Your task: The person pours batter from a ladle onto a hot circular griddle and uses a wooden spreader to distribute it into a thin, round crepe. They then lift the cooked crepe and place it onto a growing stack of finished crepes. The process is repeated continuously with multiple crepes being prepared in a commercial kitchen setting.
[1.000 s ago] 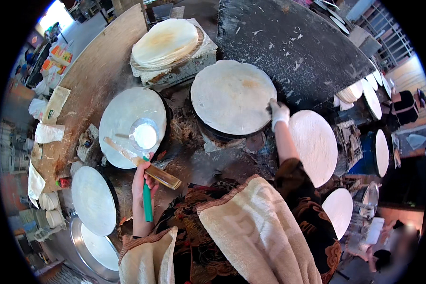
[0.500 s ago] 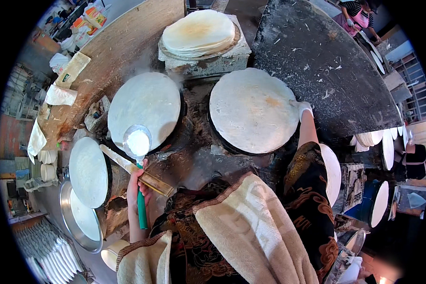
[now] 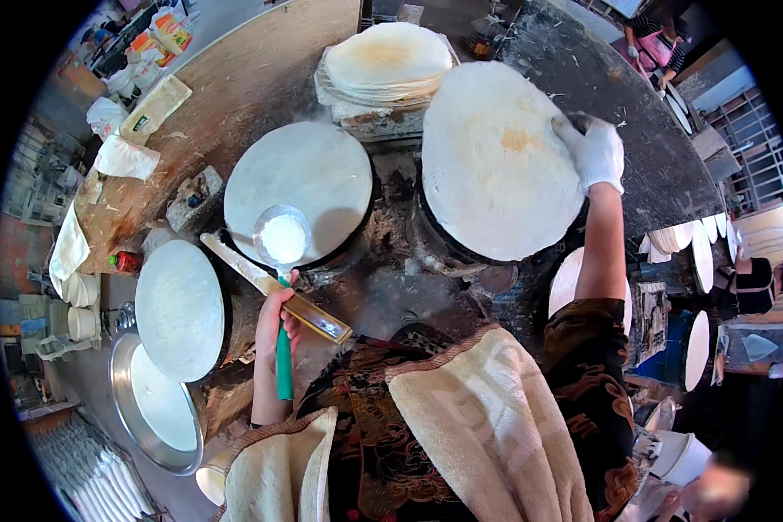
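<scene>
My right hand (image 3: 596, 152), in a white knitted glove, is closed on the right edge of a large thin round flatbread (image 3: 496, 165). The sheet is pulled up and stretched out of round, its far edge beyond the right griddle. My bare left hand (image 3: 277, 324) is closed around a ladle (image 3: 284, 238) with a green handle and white batter in its bowl. The same hand holds a long flat spreader (image 3: 317, 318) crosswise. The ladle hangs over the near edge of another round flatbread (image 3: 297, 187) on the left griddle.
A stack of flatbreads (image 3: 390, 65) stands on a block at the back. At left are another coated round griddle (image 3: 180, 311) and a steel basin (image 3: 123, 409) of white batter. A dark board (image 3: 661, 165) borders the right. A co-worker (image 3: 657, 48) is at far right.
My right hand has moved up and right, drawing the flatbread's edge off the right griddle. My left hand still holds the ladle and spreader. The whole view has shifted slightly.
</scene>
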Tool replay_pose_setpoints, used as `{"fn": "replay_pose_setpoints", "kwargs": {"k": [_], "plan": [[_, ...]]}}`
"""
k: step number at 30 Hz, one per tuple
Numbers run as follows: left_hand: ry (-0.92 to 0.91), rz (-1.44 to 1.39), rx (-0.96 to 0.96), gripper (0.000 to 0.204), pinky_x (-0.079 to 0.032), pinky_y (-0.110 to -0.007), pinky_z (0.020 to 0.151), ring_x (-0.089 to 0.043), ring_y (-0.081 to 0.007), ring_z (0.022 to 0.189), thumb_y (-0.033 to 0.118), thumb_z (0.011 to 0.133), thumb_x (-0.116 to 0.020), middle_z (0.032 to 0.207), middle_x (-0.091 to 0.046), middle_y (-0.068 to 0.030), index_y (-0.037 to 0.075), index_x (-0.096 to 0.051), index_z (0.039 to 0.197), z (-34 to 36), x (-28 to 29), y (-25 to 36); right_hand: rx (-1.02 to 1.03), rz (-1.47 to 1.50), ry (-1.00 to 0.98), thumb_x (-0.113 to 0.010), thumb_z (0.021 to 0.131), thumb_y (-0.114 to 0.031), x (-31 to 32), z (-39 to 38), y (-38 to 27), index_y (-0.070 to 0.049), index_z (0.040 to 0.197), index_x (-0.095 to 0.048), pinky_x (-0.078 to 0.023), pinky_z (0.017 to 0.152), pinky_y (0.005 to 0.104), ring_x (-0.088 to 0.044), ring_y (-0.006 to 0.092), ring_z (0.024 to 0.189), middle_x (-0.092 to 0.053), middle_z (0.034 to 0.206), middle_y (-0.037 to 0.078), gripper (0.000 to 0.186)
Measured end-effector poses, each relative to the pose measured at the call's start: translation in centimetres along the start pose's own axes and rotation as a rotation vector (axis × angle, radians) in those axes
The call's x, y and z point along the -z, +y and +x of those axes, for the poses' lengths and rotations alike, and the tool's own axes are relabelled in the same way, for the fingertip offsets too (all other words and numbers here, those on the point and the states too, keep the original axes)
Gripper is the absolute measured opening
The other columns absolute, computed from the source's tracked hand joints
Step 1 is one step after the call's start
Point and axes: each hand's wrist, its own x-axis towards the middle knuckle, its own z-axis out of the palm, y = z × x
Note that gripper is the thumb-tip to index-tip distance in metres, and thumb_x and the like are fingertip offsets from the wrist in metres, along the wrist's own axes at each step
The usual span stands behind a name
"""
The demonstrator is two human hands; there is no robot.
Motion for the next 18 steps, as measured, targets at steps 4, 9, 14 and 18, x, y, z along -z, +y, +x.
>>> {"fn": "replay_pose_setpoints", "kwargs": {"k": [4, 9, 14, 18], "plan": [[-0.02, -0.002, -0.021, 0.039, -0.03, -0.02, 0.029, -0.035, -0.0058, 0.033, 0.015, 0.088, -0.049, 0.049, -0.038, 0.0067, 0.007, -0.047, 0.126, -0.5, 2.4, 1.1, 0.158, 0.007, -0.007, -0.062, 0.073, -0.049, 2.1, 2.0, -5.6, -0.007, 0.101, -0.068, -0.048, 0.081, 0.0394, -0.063, 0.0356, 0.09, -0.065, 0.091, 0.021, 0.051], [-0.049, -0.033, -0.006, 0.037, -0.031, -0.022, 0.028, -0.035, -0.0083, 0.031, 0.015, 0.088, -0.048, 0.047, -0.038, 0.0051, 0.009, -0.047, 0.124, 0.4, 3.2, 1.2, 0.127, 0.069, -0.172, -0.07, 0.067, -0.043, -1.5, 10.7, -6.5, 0.007, 0.1, -0.064, -0.046, 0.082, 0.0381, -0.062, 0.0342, 0.096, -0.063, 0.101, 0.026, 0.06], [0.041, -0.145, -0.065, 0.035, -0.031, -0.022, 0.028, -0.035, -0.0087, 0.031, 0.015, 0.089, -0.048, 0.046, -0.038, 0.0049, 0.009, -0.047, 0.124, 1.1, 3.4, 1.2, 0.166, 0.032, -0.165, -0.066, 0.072, -0.043, -5.5, 18.2, -10.2, -0.004, 0.107, -0.065, -0.045, 0.086, 0.0381, -0.061, 0.0342, 0.099, -0.064, 0.103, 0.022, 0.053], [0.043, -0.244, -0.103, 0.034, -0.032, -0.021, 0.029, -0.036, -0.0078, 0.032, 0.015, 0.089, -0.048, 0.048, -0.039, 0.0056, 0.01, -0.048, 0.123, 2.6, 2.8, 1.1, 0.286, -0.068, 0.217, -0.059, 0.078, -0.049, -2.8, 22.4, -12.3, -0.019, 0.104, -0.068, -0.042, 0.09, 0.04, -0.056, 0.031, 0.105, -0.066, 0.103, 0.011, 0.041]]}}
